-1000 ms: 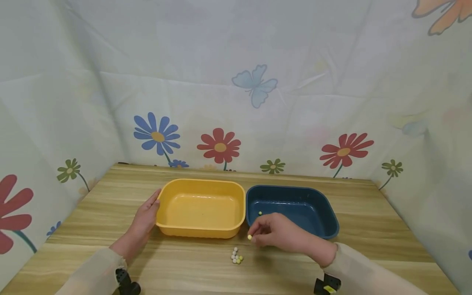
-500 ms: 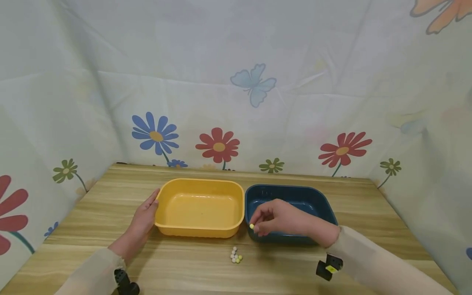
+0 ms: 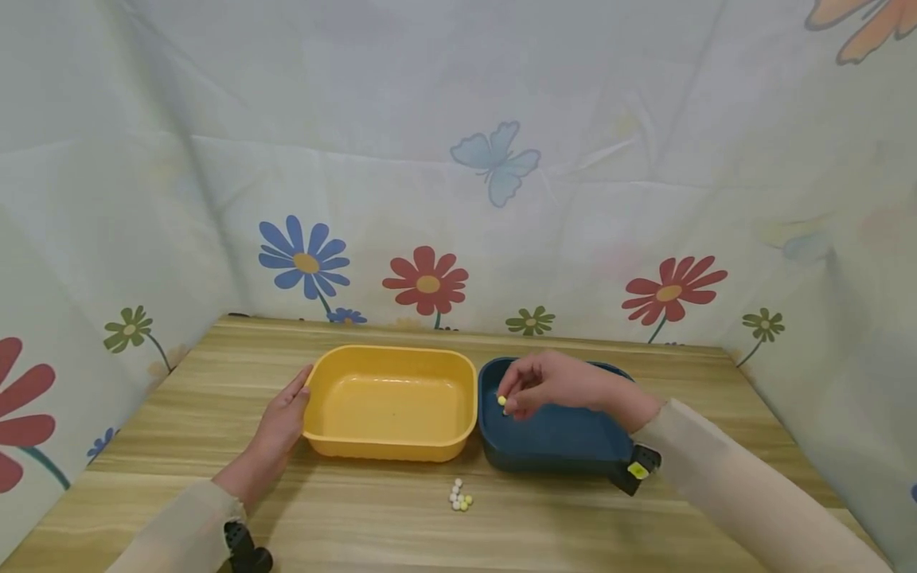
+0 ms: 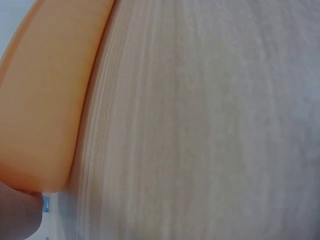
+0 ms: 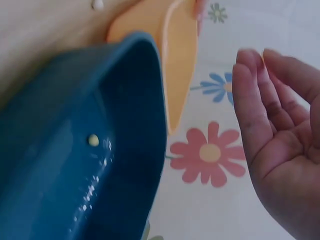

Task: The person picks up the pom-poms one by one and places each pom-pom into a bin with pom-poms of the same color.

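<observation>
The right hand [image 3: 552, 383] has moved from the blue tub's [image 3: 559, 446] near rim toward twelve o'clock, pinching a yellow bead [image 3: 501, 400] above it, while the left hand [image 3: 282, 422] stays flat against the yellow tub [image 3: 390, 446].

A yellow tub [image 3: 390, 402] is sitting beside a dark blue tub [image 3: 555, 438] on a pale wood-grain table [image 3: 645, 509]. White and yellow-green beads [image 3: 460, 496] are lying clustered. The backdrop [image 3: 430, 159] is showing red and blue flowers and a blue butterfly.
</observation>
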Demonstrator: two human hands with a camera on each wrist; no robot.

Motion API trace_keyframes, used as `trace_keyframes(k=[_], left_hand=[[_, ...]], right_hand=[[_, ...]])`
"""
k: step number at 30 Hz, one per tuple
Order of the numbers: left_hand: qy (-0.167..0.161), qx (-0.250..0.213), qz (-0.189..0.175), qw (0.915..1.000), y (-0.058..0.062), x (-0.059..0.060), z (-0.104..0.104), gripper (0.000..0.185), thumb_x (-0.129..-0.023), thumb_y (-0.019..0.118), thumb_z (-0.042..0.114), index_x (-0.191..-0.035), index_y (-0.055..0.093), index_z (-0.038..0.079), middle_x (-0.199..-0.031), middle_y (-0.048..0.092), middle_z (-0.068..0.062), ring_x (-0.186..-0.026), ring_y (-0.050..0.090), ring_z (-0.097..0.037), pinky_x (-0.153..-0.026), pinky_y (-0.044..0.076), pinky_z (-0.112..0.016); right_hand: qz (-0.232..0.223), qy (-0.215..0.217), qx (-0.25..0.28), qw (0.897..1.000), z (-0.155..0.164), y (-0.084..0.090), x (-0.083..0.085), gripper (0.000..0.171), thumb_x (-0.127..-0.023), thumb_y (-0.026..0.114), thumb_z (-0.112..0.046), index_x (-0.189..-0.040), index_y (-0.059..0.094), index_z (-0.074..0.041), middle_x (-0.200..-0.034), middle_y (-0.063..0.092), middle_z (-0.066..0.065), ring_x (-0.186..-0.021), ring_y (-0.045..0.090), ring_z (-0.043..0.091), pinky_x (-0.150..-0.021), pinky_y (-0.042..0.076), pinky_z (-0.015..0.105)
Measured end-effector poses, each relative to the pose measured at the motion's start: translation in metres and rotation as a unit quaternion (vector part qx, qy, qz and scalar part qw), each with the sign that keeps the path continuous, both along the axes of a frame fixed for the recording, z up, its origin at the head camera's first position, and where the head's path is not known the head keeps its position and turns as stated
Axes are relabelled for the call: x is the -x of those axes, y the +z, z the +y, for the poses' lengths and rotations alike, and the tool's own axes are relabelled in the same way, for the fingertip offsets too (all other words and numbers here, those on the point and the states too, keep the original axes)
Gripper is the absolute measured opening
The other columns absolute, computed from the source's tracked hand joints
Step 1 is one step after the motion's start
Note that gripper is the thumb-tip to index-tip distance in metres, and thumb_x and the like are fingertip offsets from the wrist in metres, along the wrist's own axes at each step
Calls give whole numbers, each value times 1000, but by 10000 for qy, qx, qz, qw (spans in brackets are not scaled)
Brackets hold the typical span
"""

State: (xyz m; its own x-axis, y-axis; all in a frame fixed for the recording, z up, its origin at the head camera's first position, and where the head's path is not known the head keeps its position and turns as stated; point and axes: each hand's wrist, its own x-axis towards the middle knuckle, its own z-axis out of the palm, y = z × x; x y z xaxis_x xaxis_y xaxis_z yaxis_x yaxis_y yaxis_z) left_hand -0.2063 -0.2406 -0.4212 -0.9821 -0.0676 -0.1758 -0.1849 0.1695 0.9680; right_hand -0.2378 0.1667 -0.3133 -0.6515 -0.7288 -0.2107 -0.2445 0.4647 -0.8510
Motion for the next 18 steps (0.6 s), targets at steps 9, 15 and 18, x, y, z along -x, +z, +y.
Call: trace_keyframes(k=[9,15,18], left_hand=[[-9,30,-6,10000,0,0,1,55,-114,21,19,-165,2,14,-174,-5,-10,-162,0,-34,-133,11,-50],[25,10,2,10000,-1,0,0,55,-114,21,20,-165,3,13,-174,-5,-9,-162,1,-33,-133,12,-50],[30,12,-14,10000,-1,0,1,55,-114,21,20,-165,2,13,-174,-5,-8,-162,1,-33,-133,12,-49]], right_hand=[[72,218,-43,9997,7,9,18,27,-98,69,-14,-114,66,7,-101,77,18,-89,75,18,-87,64,31],[114,175,-212,9996,10,11,28,24,-98,67,-12,-114,67,6,-101,76,18,-91,74,22,-87,64,31],[121,152,-338,9992,13,11,33,24,-98,67,-13,-114,67,6,-103,74,24,-93,73,29,-88,63,31]])
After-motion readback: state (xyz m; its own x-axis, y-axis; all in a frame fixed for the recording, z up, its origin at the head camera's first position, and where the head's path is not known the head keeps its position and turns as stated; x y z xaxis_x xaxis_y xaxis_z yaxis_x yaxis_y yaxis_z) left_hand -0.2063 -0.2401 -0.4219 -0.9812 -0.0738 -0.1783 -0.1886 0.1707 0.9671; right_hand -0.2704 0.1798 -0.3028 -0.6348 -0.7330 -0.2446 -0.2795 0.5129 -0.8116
